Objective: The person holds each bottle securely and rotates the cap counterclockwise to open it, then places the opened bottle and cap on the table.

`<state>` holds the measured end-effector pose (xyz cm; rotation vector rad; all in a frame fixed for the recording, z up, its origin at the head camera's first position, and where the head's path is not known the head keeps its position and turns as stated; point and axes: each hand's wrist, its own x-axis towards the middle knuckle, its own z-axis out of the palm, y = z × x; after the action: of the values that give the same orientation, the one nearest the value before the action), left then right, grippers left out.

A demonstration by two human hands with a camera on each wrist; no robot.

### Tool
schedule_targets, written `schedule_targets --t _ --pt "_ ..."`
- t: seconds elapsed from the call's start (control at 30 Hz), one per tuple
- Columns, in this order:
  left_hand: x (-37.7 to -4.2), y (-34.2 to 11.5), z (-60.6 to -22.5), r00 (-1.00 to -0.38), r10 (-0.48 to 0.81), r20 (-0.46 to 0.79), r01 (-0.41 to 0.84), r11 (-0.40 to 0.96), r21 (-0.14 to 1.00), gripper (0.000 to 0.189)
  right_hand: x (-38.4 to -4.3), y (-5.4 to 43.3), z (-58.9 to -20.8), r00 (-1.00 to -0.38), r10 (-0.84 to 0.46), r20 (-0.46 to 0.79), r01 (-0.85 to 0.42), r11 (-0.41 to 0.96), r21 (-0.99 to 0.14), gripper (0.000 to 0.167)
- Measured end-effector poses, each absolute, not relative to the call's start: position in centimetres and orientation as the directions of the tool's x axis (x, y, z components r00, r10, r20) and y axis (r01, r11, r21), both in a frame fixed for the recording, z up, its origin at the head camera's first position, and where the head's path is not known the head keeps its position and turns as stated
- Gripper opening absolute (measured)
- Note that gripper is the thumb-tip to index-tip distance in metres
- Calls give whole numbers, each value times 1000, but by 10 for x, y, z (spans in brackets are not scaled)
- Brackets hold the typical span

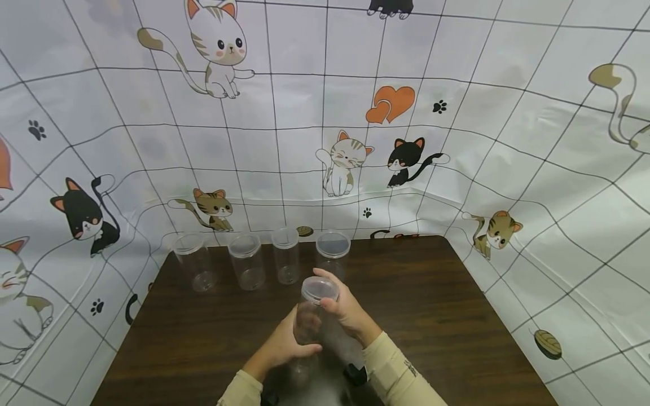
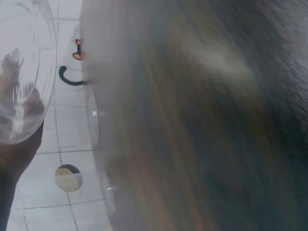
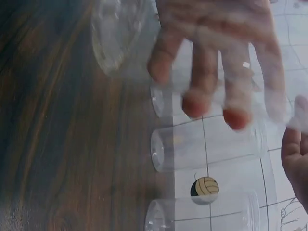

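Note:
My left hand (image 1: 288,341) holds a clear plastic jar (image 1: 308,324) around its body, tilted above the brown table. On its top is a clear screw lid (image 1: 320,289), gripped by my right hand (image 1: 347,310) with the thumb at the near side and fingers at the far side. In the right wrist view, several fingers (image 3: 204,72) show on the jar, partly through its clear wall. The jar's round base (image 2: 24,72) fills the left edge of the left wrist view. Whether the jar holds anything cannot be told.
Clear lidded jars stand along the table's back edge: one at far left (image 1: 195,265), a second (image 1: 247,265), a narrower one (image 1: 286,259) and one (image 1: 332,251) behind my right hand. The dark wooden table (image 1: 431,316) meets a cat-printed sheet (image 1: 294,101) behind and on both sides.

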<state>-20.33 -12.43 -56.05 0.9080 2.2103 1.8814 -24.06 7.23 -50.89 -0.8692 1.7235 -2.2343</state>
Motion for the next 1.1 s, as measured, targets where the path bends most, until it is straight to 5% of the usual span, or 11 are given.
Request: schedule_targets --t 0.17,0.47,0.57,0.83,1.1 --pt "-210 -126 -566 -851 391 350 403 60 913 81 -233 64 -511 -867 -374 329 -201 -342 -918 107" --pt "-209 -133 -563 -897 347 275 339 140 930 82 -226 53 -504 -893 -337 298 -172 -355 -919 90" --pt "-209 -135 -559 -872 416 258 329 109 938 82 -229 59 -501 -869 -379 318 -187 -344 -920 91" --pt "-207 -139 -544 -756 624 198 201 -66 977 83 -242 75 -502 -677 -603 422 -175 -425 -888 91" --pt "-210 -144 -557 -795 548 261 242 -109 964 79 -241 73 -514 -744 -562 361 -95 -446 -890 100"
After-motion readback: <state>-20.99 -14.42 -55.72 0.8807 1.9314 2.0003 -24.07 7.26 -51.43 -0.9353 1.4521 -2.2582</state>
